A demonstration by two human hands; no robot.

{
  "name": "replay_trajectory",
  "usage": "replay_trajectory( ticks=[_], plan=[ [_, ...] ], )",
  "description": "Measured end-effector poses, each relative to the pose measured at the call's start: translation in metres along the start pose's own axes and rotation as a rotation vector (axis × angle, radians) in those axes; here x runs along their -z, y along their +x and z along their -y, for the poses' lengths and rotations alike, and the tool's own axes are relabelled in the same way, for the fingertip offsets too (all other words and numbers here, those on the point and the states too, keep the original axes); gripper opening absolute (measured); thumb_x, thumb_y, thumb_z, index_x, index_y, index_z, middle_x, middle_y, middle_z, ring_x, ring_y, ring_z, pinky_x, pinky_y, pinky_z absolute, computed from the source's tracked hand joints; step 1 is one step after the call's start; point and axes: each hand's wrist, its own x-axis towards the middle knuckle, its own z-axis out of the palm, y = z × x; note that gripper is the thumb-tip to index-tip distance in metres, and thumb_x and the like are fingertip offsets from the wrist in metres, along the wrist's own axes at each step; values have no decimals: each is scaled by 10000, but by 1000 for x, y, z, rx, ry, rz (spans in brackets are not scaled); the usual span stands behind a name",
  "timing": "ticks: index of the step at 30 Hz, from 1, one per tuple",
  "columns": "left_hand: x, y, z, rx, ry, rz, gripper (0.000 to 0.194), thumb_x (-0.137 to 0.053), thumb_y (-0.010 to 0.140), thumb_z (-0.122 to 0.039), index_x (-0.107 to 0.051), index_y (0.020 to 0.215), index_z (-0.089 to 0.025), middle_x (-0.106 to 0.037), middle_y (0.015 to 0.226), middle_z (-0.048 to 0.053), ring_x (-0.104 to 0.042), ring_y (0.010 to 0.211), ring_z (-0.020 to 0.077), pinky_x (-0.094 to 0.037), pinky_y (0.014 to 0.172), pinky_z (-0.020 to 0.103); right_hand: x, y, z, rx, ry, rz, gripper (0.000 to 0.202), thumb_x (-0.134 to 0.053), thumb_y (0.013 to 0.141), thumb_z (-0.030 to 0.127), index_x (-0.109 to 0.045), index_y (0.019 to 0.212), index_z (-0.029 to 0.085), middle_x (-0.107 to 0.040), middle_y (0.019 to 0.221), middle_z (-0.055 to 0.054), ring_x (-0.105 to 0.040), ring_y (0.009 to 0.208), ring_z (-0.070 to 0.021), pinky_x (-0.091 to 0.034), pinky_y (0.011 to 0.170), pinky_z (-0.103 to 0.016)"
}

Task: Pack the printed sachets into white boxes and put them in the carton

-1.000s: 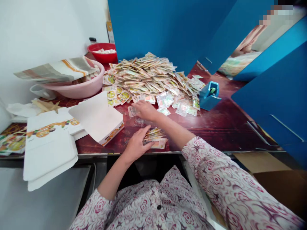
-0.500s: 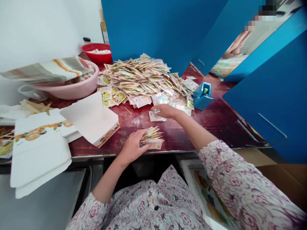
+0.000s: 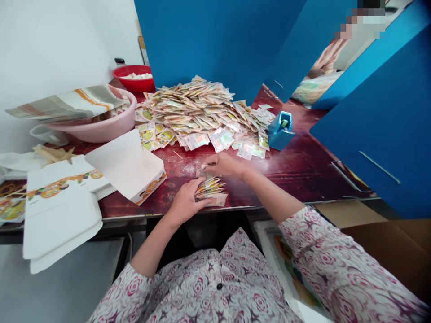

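Note:
Near the table's front edge, my left hand (image 3: pixel 185 199) is closed round a stack of small printed sachets (image 3: pixel 210 187), its thumb along the near side. The sachets stand on edge and lean over one another. Just beyond that stack, my right hand (image 3: pixel 224 165) pinches a single sachet (image 3: pixel 201 172), partly hidden under its fingers. Behind both hands rises a large heap of the same sachets (image 3: pixel 195 105), with a few loose ones lying flat at its front.
A blue tape dispenser (image 3: pixel 281 131) stands right of the heap. An open white box (image 3: pixel 148 179) and flat cartons (image 3: pixel 60 215) lie at left. Behind them are a pink basin (image 3: pixel 101 128) and a red bowl (image 3: pixel 134 85). Blue panels (image 3: pixel 215 40) border the table; a person is partly visible beyond.
My right hand has moved left and nearer, bringing a sachet from the front of the heap to the far side of the stack. My left hand stays on the stack.

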Motion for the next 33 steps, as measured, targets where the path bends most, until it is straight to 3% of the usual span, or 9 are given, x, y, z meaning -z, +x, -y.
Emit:
replay_trajectory(
  ticks=[2,5,10,13,16,22,25,29,33],
  plan=[
    [0,0,0,39,-23,2,622,-765,821,-384,-516,1365,-214,-631,1339,133,-616,1227,310,-479,1071,527,-5,-5,7,20,53,95,212,-612,875,405,-780,903,279,-767,902,0,-675,867,-196,-508,821,-304],
    [-3,0,3,17,-21,-58,674,-781,808,-374,-474,1385,-207,-570,1395,147,-561,1307,297,-435,1130,502,-6,-13,11,20,99,45,304,-560,910,497,-763,929,272,-759,975,-11,-664,933,-207,-496,883,-322],
    [-8,1,9,-21,33,-223,1029,-861,715,-365,-249,1528,-218,-236,1625,218,-249,1525,360,-287,1225,544,-14,-22,12,-12,203,22,444,-471,940,568,-725,885,208,-723,882,-20,-642,856,-189,-500,832,-315],
    [-6,3,9,9,-20,-135,1026,-838,740,-383,-224,1547,-228,-339,1592,204,-361,1476,355,-333,1201,540,-31,-25,17,-23,356,-13,426,-514,922,576,-718,932,203,-724,925,-16,-648,883,-182,-505,847,-305],
    [-1,4,4,44,-7,-48,887,-796,783,-392,-325,1515,-222,-485,1511,167,-486,1388,336,-379,1168,533,-40,-26,14,-81,467,-236,452,-471,945,578,-693,901,187,-723,909,-38,-661,856,-188,-524,825,-317],
    [1,3,1,104,32,-22,832,-791,786,-429,-405,1481,-185,-505,1506,166,-502,1373,330,-380,1167,510,14,-28,-42,-408,-94,-623,310,-480,939,322,-714,1033,142,-730,1109,-117,-654,1075,-268,-472,988,-387],
    [0,3,1,104,28,-22,836,-783,792,-439,-397,1491,-191,-505,1507,160,-510,1365,324,-393,1158,499,43,-30,-70,-600,-371,-590,434,-580,897,306,-629,1266,84,-647,1305,-215,-591,1223,-328,-426,1043,-431],
    [0,3,1,95,29,-28,816,-779,797,-431,-410,1483,-188,-505,1507,162,-515,1359,323,-399,1153,501,50,-25,-83,-823,-609,-498,628,-601,901,530,-596,1283,32,-671,1212,-274,-624,1172,-370,-465,976,-433],
    [0,2,0,79,25,-27,802,-777,802,-407,-410,1481,-188,-505,1507,165,-512,1365,320,-382,1165,510,52,-18,-80,-846,-658,-445,376,-536,942,265,-670,1190,16,-671,1208,-282,-631,1179,-352,-467,978,-409]
  ],
)
